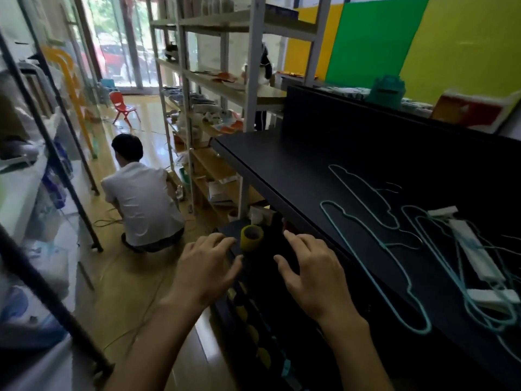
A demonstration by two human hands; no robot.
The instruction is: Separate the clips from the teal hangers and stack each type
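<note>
Right now both my hands hang off the black table's left edge, not over the work at all. My left hand and my right hand are spread with relaxed fingers and hold nothing. Just ahead of them stands a yellow tape roll on a lower dark ledge.

On the black table itself, the teal hangers lie flat towards its right edge. Two lie singly nearer the table's middle, and farther right a tangled bunch runs down to the near right corner. The white clips sit on that bunch: one long piece across the wires, a shorter one beyond it, another nearer me (whether each is clamped on a wire or just resting there, I can't tell).

My read is that the hangers are thin, light, springy wire, likely to snag on each other when lifted. I'd take one by the hook or a shoulder bend and draw it out slowly. The clips look like light, stiff plastic, so I'd pinch each at its ends while my other hand pins the wire down
</note>
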